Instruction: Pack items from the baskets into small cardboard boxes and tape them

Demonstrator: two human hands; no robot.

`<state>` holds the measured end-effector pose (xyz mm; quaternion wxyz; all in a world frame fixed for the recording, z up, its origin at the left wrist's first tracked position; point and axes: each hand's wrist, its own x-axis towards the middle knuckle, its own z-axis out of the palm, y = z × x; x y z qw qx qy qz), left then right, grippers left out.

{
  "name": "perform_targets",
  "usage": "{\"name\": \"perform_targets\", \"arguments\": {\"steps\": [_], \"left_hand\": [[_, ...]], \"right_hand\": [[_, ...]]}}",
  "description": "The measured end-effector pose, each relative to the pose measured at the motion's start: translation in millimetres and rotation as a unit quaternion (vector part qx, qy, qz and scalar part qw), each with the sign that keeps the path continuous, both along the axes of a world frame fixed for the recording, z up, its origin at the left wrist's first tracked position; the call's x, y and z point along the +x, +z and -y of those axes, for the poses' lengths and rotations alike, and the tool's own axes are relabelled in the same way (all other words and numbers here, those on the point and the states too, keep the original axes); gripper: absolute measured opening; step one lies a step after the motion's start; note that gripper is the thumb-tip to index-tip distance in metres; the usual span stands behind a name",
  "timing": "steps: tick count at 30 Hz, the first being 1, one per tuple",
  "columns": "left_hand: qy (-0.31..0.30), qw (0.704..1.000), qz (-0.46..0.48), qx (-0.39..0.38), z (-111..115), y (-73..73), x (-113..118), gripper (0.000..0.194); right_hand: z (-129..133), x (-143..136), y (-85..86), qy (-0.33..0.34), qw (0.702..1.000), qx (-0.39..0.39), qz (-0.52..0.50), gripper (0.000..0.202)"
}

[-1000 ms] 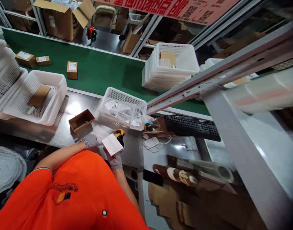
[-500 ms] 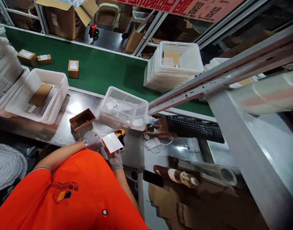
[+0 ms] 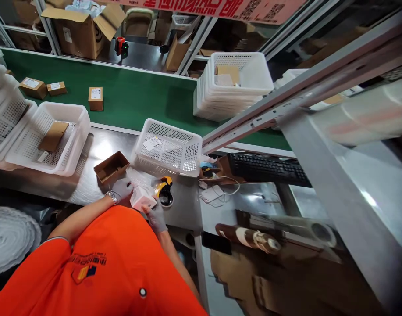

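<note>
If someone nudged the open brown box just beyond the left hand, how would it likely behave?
The brown box would probably feel light, since its walls look like thin cardboard. It would likely slide rather than roll, being flat-sided on a smooth, shiny metal bench. Its walls may flex if squeezed, as the top is open.

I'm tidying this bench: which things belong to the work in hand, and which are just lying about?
In the work:
- white box, in the right hand
- clear plastic, by the left hand
- open brown carton, probably

Apparently lying about:
- black keyboard
- flat black object
- brown roll
</note>
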<state>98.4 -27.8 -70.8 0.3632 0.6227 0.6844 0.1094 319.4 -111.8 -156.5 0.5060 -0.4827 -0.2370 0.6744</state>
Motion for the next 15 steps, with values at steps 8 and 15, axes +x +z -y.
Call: {"name": "perform_targets", "arguments": {"steps": [8, 15], "left_hand": [[-0.073, 0.996, -0.05, 0.002, 1.6, -14.8, -5.8, 0.02], [-0.077, 0.994, -0.06, -0.044, 5.7, -9.4, -4.6, 0.018]], "right_hand": [[4.5, -3.5, 4.8, -0.033, 0.998, -0.041, -0.038, 0.074], [3.6, -4.2, 4.8, -0.019, 0.999, -0.031, -0.037, 0.071]]}}
